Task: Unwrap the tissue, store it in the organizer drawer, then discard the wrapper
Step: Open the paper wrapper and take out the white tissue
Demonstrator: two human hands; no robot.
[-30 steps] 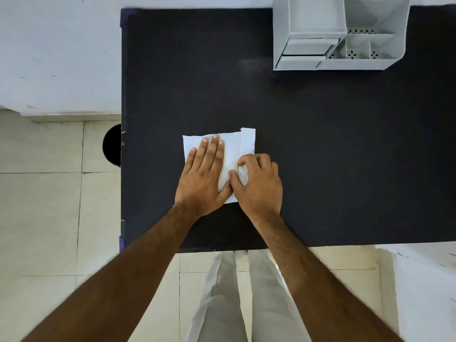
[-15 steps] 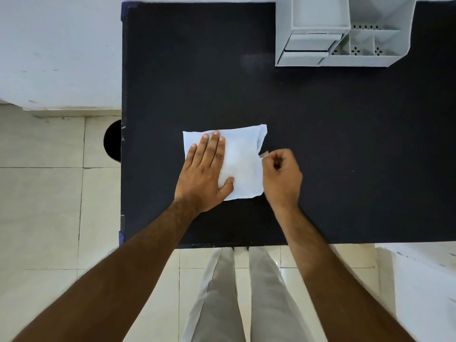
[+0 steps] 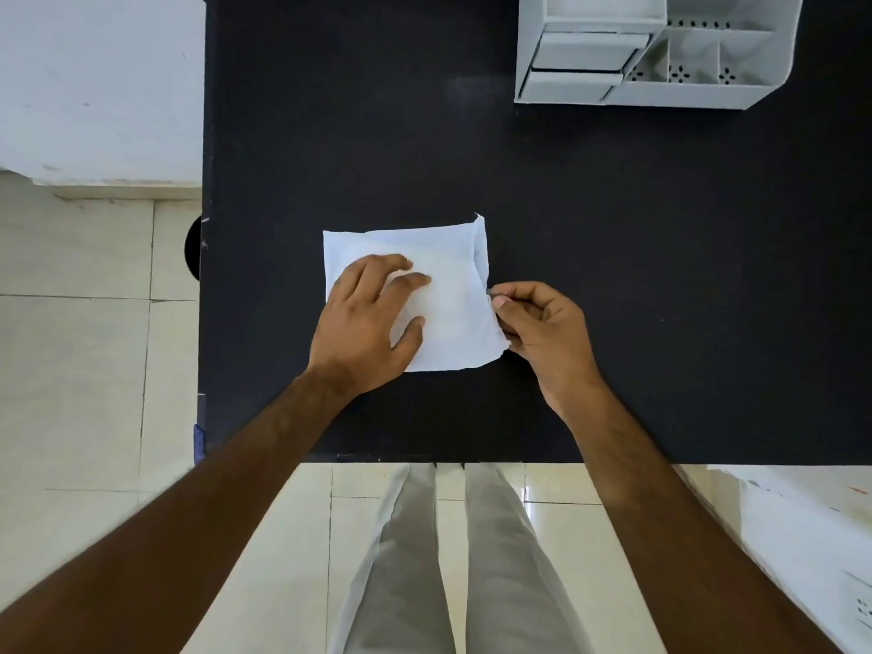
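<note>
A white tissue (image 3: 453, 285) lies spread flat on the black table (image 3: 613, 276), near its front middle. My left hand (image 3: 368, 323) rests on the tissue's left half, fingers bent and slightly raised at the tips. My right hand (image 3: 542, 328) sits at the tissue's right edge, thumb and forefinger pinched on that edge, which curls up a little. The grey organizer (image 3: 660, 49) stands at the far right of the table, with two small drawers (image 3: 585, 63) on its left side, both closed. I see no separate wrapper.
The organizer's right part holds open compartments (image 3: 708, 68) with perforated bottoms. A dark round object (image 3: 192, 254) shows on the floor just left of the table. White wall at the left, tiled floor and my legs below the table's front edge.
The tissue has been unfolded wider to the right. My right hand moved from beside my left hand out to the tissue's right edge. My left fingers have curled.
</note>
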